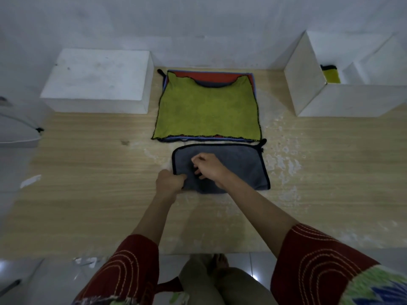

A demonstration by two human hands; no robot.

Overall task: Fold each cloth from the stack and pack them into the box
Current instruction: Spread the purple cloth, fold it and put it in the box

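The grey cloth point(242, 166) lies near the middle of the table point(88, 172), just near of the stack point(222, 75), and looks folded once already into a wide rectangle, so the step in hand appears to be its second fold. The left hand point(170, 183) grips its near-left corner, fingers curled round the edge. The right hand point(209, 168) sits on top at the centre with fingers curled; whether it pinches the fabric or only presses it, I cannot tell. The next move likely calls for carrying the left edge across to the right while the centre is held down. The cloth is soft, napped towelling with black stitched trim and a loop at its far-right corner. The stack's top green cloth point(207, 111) is similar, with red and blue edges below. The white box point(304, 80), far right, is stiff-walled and holds a yellow cloth point(330, 75). A plain white block point(99, 73) sits far left on the worn wood-grain table.
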